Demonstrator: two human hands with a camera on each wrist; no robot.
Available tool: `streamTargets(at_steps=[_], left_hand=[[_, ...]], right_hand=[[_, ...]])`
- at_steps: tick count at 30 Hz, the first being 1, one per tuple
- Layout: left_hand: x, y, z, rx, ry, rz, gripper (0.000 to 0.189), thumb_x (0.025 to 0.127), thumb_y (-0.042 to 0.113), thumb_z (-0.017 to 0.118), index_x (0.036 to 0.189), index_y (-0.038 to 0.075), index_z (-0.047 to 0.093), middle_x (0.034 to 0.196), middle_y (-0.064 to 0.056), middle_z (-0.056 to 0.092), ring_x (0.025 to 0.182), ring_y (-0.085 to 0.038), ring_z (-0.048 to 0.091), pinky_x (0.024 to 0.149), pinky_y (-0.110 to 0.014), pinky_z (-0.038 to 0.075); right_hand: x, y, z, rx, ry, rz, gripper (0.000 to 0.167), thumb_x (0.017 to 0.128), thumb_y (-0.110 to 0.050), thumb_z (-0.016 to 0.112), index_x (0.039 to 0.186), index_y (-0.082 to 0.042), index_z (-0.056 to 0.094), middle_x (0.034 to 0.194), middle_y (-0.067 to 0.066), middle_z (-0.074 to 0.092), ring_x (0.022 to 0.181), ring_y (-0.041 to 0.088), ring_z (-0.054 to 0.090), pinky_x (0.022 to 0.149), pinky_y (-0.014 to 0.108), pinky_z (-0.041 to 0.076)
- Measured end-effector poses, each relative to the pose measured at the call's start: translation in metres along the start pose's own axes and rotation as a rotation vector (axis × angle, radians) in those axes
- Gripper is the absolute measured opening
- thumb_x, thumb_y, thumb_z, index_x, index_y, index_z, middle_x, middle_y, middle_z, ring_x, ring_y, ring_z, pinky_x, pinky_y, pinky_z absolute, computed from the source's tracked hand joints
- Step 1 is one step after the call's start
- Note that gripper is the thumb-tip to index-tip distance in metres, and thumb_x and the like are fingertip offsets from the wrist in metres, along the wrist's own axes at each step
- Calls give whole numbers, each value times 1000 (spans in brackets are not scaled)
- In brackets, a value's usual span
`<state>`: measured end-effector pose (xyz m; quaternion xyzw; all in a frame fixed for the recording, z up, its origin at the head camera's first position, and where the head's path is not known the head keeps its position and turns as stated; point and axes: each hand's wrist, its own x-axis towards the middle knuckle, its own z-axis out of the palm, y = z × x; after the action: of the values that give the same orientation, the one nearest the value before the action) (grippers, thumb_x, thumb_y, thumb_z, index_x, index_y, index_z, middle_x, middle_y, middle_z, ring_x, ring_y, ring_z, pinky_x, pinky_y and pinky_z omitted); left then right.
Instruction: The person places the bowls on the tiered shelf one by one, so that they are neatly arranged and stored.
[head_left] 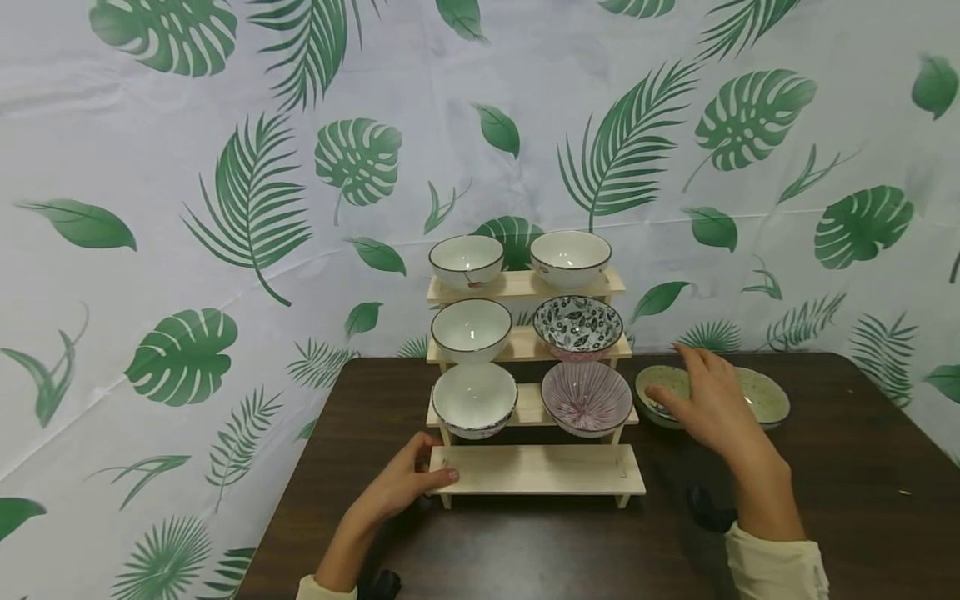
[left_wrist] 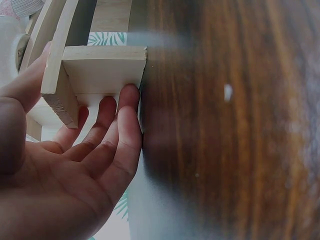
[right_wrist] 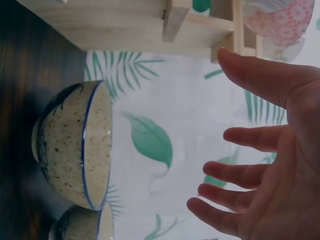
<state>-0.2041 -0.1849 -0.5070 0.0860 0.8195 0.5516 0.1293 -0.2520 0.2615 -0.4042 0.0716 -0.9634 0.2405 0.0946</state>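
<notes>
In the head view my left hand (head_left: 396,482) grips the left end of the bottom step of a tiered wooden display stand (head_left: 536,468), thumb on top. The left wrist view shows its fingers (left_wrist: 129,132) bent beneath the board. My right hand (head_left: 716,408) hovers over two speckled green bowls at the stand's right, fingers spread, holding nothing. The near speckled bowl (right_wrist: 70,145), blue-rimmed, sits upright on the table; the other speckled bowl (head_left: 765,398) is partly hidden by the hand. A purple-striped bowl (head_left: 587,398) and a white bowl (head_left: 474,398) occupy the step above the bottom one.
Higher up stand a black-and-white patterned bowl (head_left: 577,323), a white bowl (head_left: 471,327) and two more white bowls on the top step (head_left: 517,285). Behind the dark wooden table (head_left: 555,550) hangs a leaf-print cloth (head_left: 420,108).
</notes>
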Motion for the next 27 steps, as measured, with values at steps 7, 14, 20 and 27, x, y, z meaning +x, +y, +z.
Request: streamTargets(at_steps=[7,14,20,27], left_hand=[[0,0,1,9,12,-12,56,92,29,78,130,0,49,114,-14,63,85,-18,59,69,-29,48],[0,0,0,2,2,-8,56,92,28,77,131,-1,48,115,-14,63,86,-18,60,69,-30,49],[1,-1,0,-2,3,-7,57,92,28,78,131,-1,48,116,-15,63,86,-19,60,69,-30,49],[0,0,0,-4,2,-6,57,93,28,77,133,0,48,115,-14,62,85,-19,59,68,-30,49]], right_hand=[[5,9,6,2,-5,0,93,94,-39,74,155,12,25,150,46,28,138,65,25,107,77,24],[8,14,13,-17,-19,26,99,91,-43,76,155,12,24,150,46,26,139,65,21,107,79,21],[10,19,17,5,-46,51,101,92,-46,74,157,11,21,153,46,22,141,66,17,107,81,19],[11,23,19,3,-62,78,102,93,-48,73,157,10,21,154,45,21,140,66,17,105,83,19]])
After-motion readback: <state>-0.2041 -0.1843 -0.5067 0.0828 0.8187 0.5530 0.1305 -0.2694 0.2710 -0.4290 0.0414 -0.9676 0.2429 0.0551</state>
